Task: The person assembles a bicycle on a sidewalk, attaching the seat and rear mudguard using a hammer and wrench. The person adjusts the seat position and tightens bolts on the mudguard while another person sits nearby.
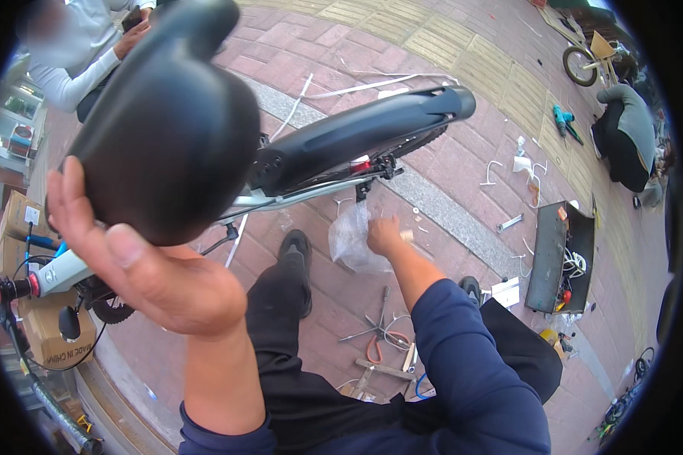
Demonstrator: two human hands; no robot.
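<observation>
A large black bicycle saddle [176,140] fills the upper left, close to me. My left hand [140,265] cups its near end, with the fingers along the left side and the thumb underneath. Beyond the saddle lie the bicycle's black rear mudguard [341,140] and pale frame tube [281,199]. My right hand [385,235] is low beside the rear derailleur [363,188], its fingers closed at the edge of a clear plastic bag [349,241]. The bag hangs just below the derailleur. Part of the bicycle is hidden behind the saddle and my left hand.
An open metal toolbox [540,262] stands at the right. Below my right arm lie a three-armed wrench [377,326] and orange-handled pliers [373,350]. A teal cordless drill [560,121], cardboard boxes [57,341] and two other people, one crouching [631,133], are farther off.
</observation>
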